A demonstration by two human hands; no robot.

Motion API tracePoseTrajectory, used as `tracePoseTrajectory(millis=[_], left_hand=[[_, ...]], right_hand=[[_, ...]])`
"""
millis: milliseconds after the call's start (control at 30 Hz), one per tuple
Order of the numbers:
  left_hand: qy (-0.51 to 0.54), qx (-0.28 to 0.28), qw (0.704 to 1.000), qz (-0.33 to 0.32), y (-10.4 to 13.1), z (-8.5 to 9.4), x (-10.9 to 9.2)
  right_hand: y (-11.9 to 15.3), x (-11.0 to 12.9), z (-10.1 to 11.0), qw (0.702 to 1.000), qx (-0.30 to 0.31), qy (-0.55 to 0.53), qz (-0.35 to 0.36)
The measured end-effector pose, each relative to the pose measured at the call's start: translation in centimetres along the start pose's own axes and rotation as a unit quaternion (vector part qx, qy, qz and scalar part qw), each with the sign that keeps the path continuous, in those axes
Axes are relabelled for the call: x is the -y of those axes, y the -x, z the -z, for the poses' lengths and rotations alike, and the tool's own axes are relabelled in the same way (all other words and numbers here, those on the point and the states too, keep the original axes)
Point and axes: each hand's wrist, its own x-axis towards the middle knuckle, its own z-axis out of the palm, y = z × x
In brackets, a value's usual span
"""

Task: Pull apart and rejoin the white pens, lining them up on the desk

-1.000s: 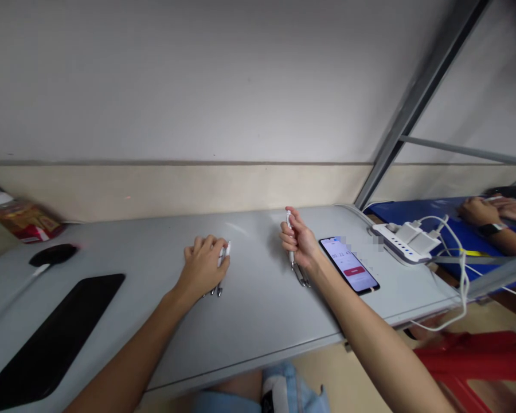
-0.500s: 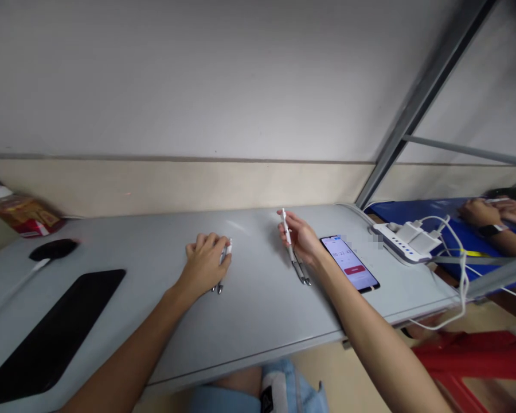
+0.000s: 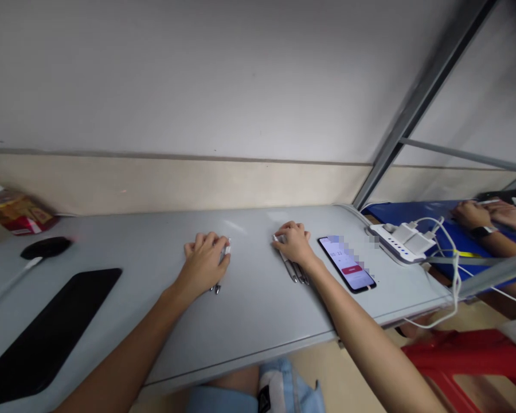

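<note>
On the grey desk, my left hand rests with curled fingers over white and silver pens; their tips poke out below the palm. Further right, my right hand lies curled over another group of pens, whose metal tips point toward the desk's front edge. Both palms hide most of the pens. A phone showing a timer lies just right of my right hand.
A black mat, a black round device with a white cable and a bottle are at the left. A power strip with plugs sits at the right, beside a metal frame post. Another person's hands are beyond, over a blue surface.
My right hand has lowered and turned palm down; the pen it held raised is now flat on the desk with the others. My left hand has stayed over its pens. The view has shifted slightly.
</note>
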Motion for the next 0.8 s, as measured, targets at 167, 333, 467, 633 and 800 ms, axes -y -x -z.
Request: tracePoseTrajectory(millis=[167,333,467,633,800], left_hand=[[0.008,0.005,1.0,0.006,0.0,0.0,0.1],[0.01,0.008,1.0,0.001,0.0,-0.1,0.0],[0.007,0.01,1.0,0.003,0.0,-0.1,0.0],[0.011,0.012,1.0,-0.001,0.1,0.0,-0.1],[0.024,0.021,0.999,-0.008,0.1,0.2,-0.3]], right_hand=[[0.0,0.0,0.4,1.0,0.017,-0.001,-0.008],[0.1,0.2,1.1,0.999,0.019,-0.012,-0.026],[0.0,0.0,1.2,0.999,0.025,-0.011,-0.035],[-0.1,-0.1,1.4,0.999,0.03,-0.011,-0.042],[0.1,0.1,1.9,0.998,0.015,-0.024,-0.051]])
